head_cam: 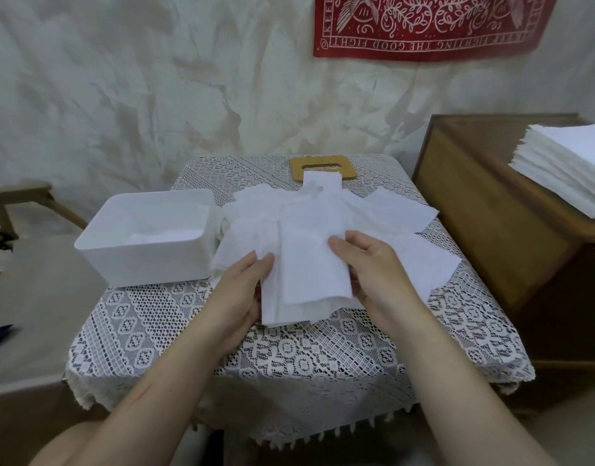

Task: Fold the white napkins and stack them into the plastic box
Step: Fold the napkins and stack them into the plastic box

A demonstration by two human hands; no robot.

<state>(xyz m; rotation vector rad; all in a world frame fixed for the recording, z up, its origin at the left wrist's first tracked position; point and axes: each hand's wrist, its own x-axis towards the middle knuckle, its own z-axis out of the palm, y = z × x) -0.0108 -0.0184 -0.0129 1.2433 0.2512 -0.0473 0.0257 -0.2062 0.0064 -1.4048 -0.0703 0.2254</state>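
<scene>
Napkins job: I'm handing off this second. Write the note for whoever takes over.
Hands: the left hand pinches the left edge of a partly folded napkin, the right hand its right edge.
The box sits at the table left, napkins seemingly inside.
A loose pile lies under the held napkin; a stack waits on the cabinet, right.
Done: some boxed. Left: finish this fold, box it, then the pile, probably the stack.

lace tablecloth (154, 317) with fringed front edge; bamboo lid (349, 171) at far edge; wooden cabinet (491, 230) right; red banner (423, 25) on wall.
</scene>
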